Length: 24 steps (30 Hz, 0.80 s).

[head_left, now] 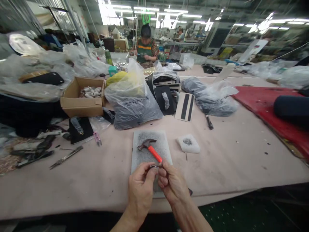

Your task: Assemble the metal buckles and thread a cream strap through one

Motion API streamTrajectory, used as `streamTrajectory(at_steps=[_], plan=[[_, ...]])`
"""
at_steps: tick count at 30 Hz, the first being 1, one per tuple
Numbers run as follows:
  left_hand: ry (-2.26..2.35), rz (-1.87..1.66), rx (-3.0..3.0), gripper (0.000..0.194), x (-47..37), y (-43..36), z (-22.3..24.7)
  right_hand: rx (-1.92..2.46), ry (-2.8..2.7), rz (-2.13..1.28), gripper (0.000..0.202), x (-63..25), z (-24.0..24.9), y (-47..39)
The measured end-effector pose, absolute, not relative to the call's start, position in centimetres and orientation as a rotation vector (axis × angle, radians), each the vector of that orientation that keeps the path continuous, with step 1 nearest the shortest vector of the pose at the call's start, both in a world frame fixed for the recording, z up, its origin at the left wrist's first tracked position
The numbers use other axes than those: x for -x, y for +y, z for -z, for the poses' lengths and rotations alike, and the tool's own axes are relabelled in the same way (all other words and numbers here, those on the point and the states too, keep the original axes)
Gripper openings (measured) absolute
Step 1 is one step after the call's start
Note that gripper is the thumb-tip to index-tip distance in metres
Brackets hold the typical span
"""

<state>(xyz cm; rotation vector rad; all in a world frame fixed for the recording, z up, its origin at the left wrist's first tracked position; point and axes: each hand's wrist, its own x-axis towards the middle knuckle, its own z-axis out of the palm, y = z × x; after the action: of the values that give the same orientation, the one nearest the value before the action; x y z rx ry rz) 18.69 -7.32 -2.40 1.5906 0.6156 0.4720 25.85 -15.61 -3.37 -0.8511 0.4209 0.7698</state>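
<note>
Both my hands meet over the near part of a grey speckled board [166,145]. My left hand [141,183] pinches one end of a small, thin metal piece [154,166], too small to name. At its other end the fingers of my right hand [172,180] are closed, partly hiding it. Just beyond my fingertips a claw hammer [151,148] lies on the board, its dark head to the left and its orange-red handle pointing toward my right hand. Right of the board sits a white block [188,143] with a dark smudged patch and a thin rod beside it.
Tweezers [66,157] and pink thread snips [97,138] lie on the left. Behind stand a cardboard box [82,111] of white pieces and a filled plastic bag [137,109]. A red sheet [256,100] covers the right side. Across the table sits another person [146,46].
</note>
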Motion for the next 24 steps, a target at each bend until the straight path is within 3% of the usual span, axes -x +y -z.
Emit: streamTrajectory(at_steps=[24], plan=[[0.863, -0.467, -1.195, 0.028, -10.6, -5.6, 3.1, 1.21, 0.185, -0.533, 0.047, -17.2, 3.7, -12.9]])
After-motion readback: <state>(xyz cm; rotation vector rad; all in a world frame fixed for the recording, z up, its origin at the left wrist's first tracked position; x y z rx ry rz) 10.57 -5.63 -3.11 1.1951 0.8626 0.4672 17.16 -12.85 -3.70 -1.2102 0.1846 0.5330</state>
